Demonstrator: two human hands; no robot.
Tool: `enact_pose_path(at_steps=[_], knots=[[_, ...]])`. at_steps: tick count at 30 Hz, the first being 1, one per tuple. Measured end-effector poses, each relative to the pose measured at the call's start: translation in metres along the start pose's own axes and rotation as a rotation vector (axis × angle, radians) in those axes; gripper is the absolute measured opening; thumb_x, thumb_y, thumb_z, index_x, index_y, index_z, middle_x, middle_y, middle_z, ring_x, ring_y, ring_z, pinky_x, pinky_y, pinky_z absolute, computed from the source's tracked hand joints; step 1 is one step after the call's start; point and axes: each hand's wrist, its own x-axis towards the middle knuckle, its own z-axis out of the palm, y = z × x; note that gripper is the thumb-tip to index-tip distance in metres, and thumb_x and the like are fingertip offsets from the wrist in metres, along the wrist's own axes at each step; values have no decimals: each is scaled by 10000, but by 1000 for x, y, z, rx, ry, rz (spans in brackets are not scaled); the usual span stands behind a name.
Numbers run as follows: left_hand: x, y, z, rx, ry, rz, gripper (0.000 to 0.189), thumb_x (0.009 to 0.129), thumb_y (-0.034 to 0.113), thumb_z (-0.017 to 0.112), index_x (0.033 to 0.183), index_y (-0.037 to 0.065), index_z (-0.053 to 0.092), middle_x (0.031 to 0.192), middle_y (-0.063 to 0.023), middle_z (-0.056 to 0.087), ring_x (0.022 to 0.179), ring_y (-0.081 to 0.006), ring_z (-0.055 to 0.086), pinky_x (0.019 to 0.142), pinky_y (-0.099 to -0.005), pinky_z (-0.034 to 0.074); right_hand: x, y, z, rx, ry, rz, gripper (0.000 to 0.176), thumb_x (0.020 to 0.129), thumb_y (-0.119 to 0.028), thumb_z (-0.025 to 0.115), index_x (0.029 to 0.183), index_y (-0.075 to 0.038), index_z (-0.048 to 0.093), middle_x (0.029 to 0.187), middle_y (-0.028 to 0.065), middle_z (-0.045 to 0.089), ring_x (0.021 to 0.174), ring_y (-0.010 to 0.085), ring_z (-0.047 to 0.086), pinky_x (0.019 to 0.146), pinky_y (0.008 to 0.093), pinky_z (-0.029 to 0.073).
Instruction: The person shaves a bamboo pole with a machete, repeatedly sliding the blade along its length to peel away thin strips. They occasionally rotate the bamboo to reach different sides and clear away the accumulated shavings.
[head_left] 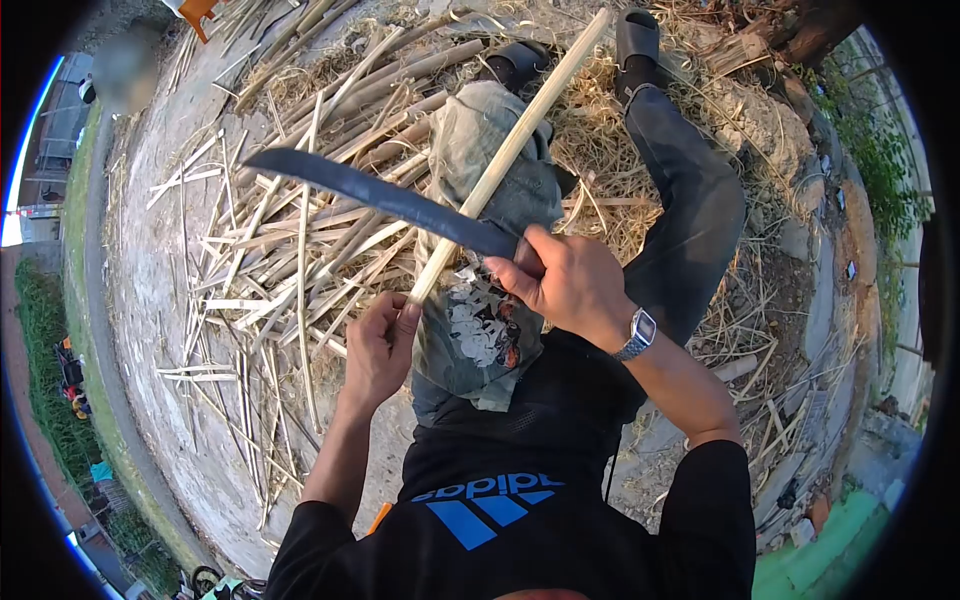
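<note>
My left hand is closed around the near end of a long, pale bamboo strip, which slants up and away over my lap. In my right hand is the handle of a machete, its dark curved blade pointing to the left. The blade lies across the strip, a short way beyond my left fingers; whether its edge is cutting in cannot be made out. Beneath the strip, a worn grey-green cloth with a printed patch covers my thigh.
Many split bamboo strips lie in a loose heap on the concrete ground to the left. Thicker poles rest near my feet. Dry shavings are piled between my legs. An orange plastic chair leg shows at the top left.
</note>
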Motion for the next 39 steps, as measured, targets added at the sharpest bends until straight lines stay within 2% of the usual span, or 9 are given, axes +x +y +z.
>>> enact_pose_path(at_steps=[4,8,16,20,23,28,31,34,39], knots=[[-9,-28,-3,67,47,24,241,1017,217,681,911,3,649,530,-27,476,475,-95,389,467,-304,320,18,33,-3,-106,123,-57,579,965,-608,633,754,-68,631,581,87,661,524,333,672,463,430,516],[-20,-29,-9,72,44,25,248,1032,216,653,896,9,642,576,-6,529,510,-60,414,473,-277,315,72,87,-48,-71,265,188,648,989,-594,613,664,-34,591,514,133,584,464,340,616,440,432,444],[-25,-50,-2,97,101,41,183,992,158,704,901,3,666,505,-22,486,448,-86,401,447,-295,325,28,30,-14,-160,-15,-105,589,924,-653,658,689,-114,625,543,52,635,531,298,681,487,423,533],[-22,-38,-12,169,92,72,173,1012,158,666,943,0,666,589,-26,604,514,-48,532,488,-254,404,60,54,-28,-154,47,-112,608,921,-675,643,703,-107,642,550,57,644,540,300,680,489,405,532],[-20,-36,-11,125,131,102,172,996,161,692,922,8,669,548,-34,529,479,-79,449,464,-279,355,88,74,-40,-272,215,-113,680,941,-724,567,702,-94,657,533,75,630,523,303,674,480,420,520],[-46,-53,-28,162,137,68,211,978,170,708,847,20,637,515,-60,492,436,-124,438,446,-315,343,156,189,-107,-317,303,359,861,995,-718,437,630,29,662,534,184,627,526,332,687,486,432,542],[-65,-83,-39,206,204,69,190,960,138,715,829,33,626,504,-54,470,429,-123,429,441,-314,334,141,207,-127,-116,349,741,820,984,-728,454,674,7,643,566,119,635,440,228,624,432,356,498],[-69,-74,-37,214,217,-26,167,949,118,713,828,39,630,497,-45,430,435,-117,398,444,-315,318,100,177,-109,405,447,603,718,963,-716,532,731,-39,594,560,23,541,406,111,509,388,289,411],[-46,-69,-38,259,211,86,182,950,155,733,842,43,638,532,-72,502,450,-153,458,467,-313,372,60,103,-77,657,360,422,613,1018,-583,582,661,-87,535,575,-23,495,443,54,449,405,256,367]])
